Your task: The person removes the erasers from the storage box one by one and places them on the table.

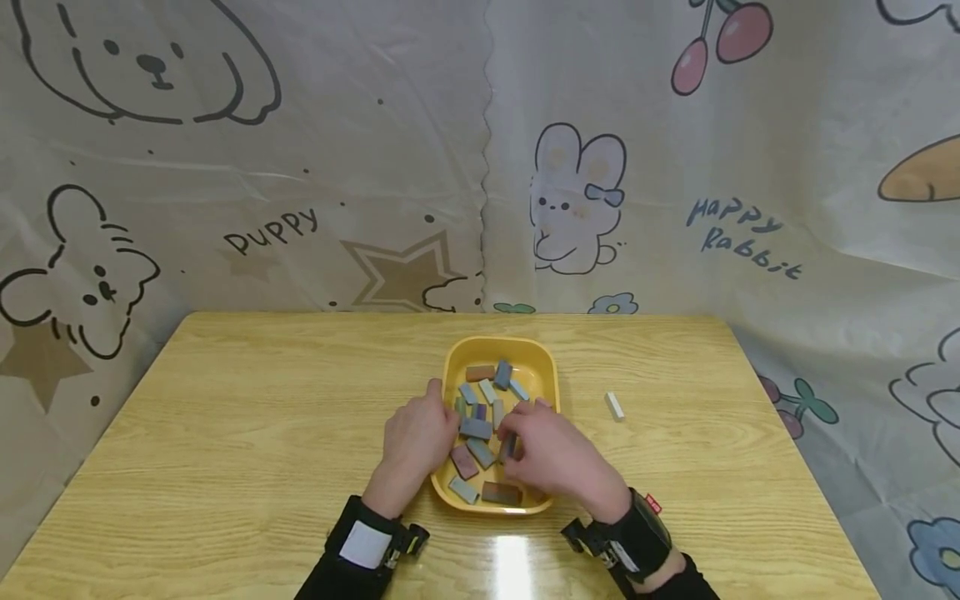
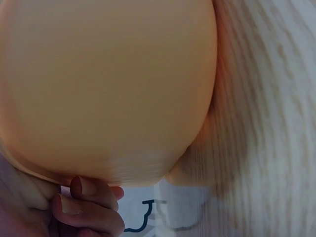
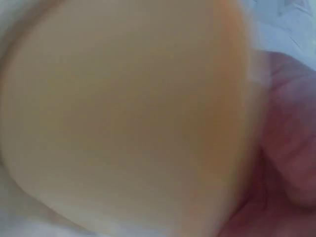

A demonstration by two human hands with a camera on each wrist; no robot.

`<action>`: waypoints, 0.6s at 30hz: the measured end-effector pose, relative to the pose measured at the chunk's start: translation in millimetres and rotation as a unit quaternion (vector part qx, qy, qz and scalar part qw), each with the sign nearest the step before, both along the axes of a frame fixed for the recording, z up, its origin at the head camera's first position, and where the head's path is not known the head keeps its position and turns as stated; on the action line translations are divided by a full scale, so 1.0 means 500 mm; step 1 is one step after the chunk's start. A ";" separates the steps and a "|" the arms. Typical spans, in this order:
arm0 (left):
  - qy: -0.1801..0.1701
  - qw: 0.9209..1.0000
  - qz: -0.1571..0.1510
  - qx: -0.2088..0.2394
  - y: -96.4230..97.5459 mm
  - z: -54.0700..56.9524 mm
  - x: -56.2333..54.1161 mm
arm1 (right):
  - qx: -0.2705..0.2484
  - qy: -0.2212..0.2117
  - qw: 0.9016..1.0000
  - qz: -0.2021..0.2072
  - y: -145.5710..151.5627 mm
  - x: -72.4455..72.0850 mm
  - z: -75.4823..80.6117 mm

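Small blocks (image 1: 476, 428) are lying in a yellow tray (image 1: 534, 360).
The left hand (image 1: 423, 429) is gripping its left side; the right hand (image 1: 558, 452) is apparently pinching a grey block (image 1: 508, 446) inside; a white block (image 1: 615, 406) is lying rightward on the table (image 1: 300, 400). A loose pinch could be risking a drop.

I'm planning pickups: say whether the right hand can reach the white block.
Probably yes, once the right hand frees the grey block it seems to pinch; the white block lies uncovered just past the tray rim.
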State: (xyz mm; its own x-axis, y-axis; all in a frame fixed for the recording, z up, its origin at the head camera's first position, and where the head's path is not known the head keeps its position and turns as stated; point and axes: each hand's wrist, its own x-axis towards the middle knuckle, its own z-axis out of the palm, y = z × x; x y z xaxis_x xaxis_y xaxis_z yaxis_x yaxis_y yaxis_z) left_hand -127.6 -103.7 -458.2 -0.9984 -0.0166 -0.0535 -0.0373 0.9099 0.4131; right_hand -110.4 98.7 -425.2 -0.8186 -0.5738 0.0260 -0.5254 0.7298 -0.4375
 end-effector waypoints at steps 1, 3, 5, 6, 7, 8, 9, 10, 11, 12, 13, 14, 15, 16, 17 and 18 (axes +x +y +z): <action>0.000 1.000 0.000 0.000 0.000 0.000 0.000 | -0.010 0.003 1.000 -0.016 0.011 -0.002 0.010; -0.001 1.000 -0.001 0.001 0.001 0.000 0.000 | -0.029 0.007 0.998 -0.051 0.041 -0.008 0.029; -0.002 1.000 -0.001 0.001 0.001 0.001 0.000 | -0.039 0.014 0.995 -0.086 0.075 -0.018 0.041; -0.002 1.000 -0.001 0.001 0.001 0.001 -0.001 | -0.041 0.014 0.994 -0.104 0.093 -0.024 0.043; -0.002 1.000 -0.001 0.000 0.001 0.001 -0.001 | -0.039 0.009 0.992 -0.122 0.111 -0.030 0.044; -0.002 1.000 -0.001 0.000 0.001 0.001 -0.001 | -0.035 0.004 0.991 -0.133 0.127 -0.037 0.043; -0.002 1.000 0.000 0.000 0.001 0.001 -0.001 | -0.028 -0.003 0.989 -0.143 0.143 -0.043 0.040; -0.003 1.000 0.000 0.000 0.001 0.002 0.000 | -0.020 -0.012 0.988 -0.151 0.156 -0.049 0.036; -0.004 1.000 0.000 0.000 0.001 0.001 0.000 | -0.013 -0.023 0.987 -0.158 0.167 -0.054 0.031; -0.005 1.000 -0.001 0.000 0.001 0.002 0.000 | -0.008 -0.035 0.986 -0.162 0.177 -0.060 0.025; -0.006 1.000 -0.001 0.000 0.001 0.001 0.000 | -0.004 -0.046 0.985 -0.166 0.183 -0.065 0.018; -0.006 1.000 0.000 0.001 0.001 0.001 0.000 | -0.002 -0.054 0.984 -0.167 0.188 -0.070 0.010; -0.006 1.000 0.001 0.000 0.001 0.001 0.000 | 0.001 -0.060 0.984 -0.168 0.192 -0.076 0.001; -0.006 1.000 0.002 -0.001 0.002 0.001 0.000 | 0.004 -0.064 0.983 -0.170 0.193 -0.081 -0.010; -0.006 1.000 0.003 -0.001 0.002 0.001 0.000 | 0.008 -0.065 0.983 -0.171 0.194 -0.086 -0.021; -0.005 1.000 0.004 0.000 0.002 0.000 0.000 | 0.014 -0.063 0.983 -0.172 0.194 -0.091 -0.031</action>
